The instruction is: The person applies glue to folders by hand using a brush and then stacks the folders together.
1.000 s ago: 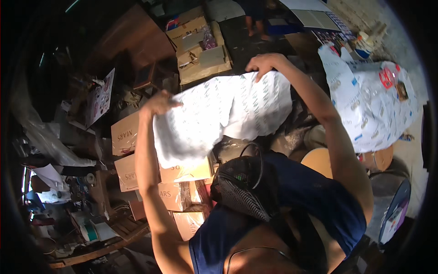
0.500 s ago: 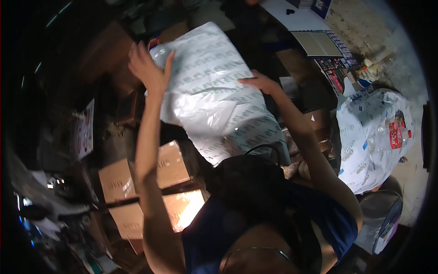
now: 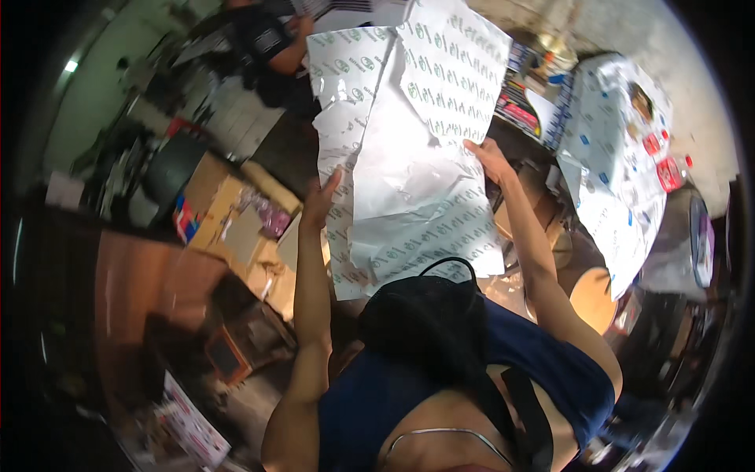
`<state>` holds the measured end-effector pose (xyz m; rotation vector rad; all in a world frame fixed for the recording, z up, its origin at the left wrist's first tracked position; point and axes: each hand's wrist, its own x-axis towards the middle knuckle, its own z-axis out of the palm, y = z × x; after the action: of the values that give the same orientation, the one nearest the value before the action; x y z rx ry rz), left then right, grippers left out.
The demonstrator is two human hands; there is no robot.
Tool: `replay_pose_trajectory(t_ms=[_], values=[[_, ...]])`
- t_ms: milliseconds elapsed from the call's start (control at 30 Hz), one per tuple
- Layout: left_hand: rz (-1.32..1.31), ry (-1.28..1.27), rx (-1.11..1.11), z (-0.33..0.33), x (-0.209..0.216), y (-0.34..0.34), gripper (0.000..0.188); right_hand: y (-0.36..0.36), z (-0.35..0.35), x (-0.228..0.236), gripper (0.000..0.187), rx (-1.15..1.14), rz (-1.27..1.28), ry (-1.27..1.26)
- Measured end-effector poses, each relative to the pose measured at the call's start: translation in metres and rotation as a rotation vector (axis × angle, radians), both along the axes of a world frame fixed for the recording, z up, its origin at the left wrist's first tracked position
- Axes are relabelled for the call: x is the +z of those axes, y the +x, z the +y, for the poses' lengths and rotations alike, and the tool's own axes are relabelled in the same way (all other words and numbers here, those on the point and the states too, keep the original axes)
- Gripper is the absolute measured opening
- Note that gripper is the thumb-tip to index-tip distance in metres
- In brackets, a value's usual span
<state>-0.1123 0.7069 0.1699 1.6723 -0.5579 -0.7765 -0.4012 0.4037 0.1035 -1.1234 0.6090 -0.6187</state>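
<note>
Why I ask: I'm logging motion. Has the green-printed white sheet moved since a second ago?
Yes: the green-printed white sheet was mostly lower in view than the brown cardboard; now it is right of it, reaching higher. The view also turned.

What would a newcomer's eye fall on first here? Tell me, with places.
First, the big white sheet with green print, upper middle, its sides held by the left hand and right hand. Then the bottle with a red label, far right, near the crumpled wrapping with blue marks.
</note>
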Motion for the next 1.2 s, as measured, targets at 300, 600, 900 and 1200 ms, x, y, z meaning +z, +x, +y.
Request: replay_pose_trajectory(t_ms=[300,600,900,1200], values=[[-0.392,-0.207,-0.131,-0.199,-0.074,0.110,0.034,0.003,-0.086,0.038,0.021,-0.615,0.147,-0.326],[0.393,0.141,0.027,-0.299,-0.149,0.170,0.065,-0.073,-0.159,0.084,0.024,-1.029,0.493,-0.625],[0.598,0.444,-0.212,-0.517,-0.226,0.152,0.109,-0.090,-0.118,0.080,0.023,-1.340,0.537,-0.567],[0.918,0.273,-0.090,-0.609,-0.281,0.143,0.066,-0.049,-0.078,0.109,0.037,-1.673,0.812,-0.497]])
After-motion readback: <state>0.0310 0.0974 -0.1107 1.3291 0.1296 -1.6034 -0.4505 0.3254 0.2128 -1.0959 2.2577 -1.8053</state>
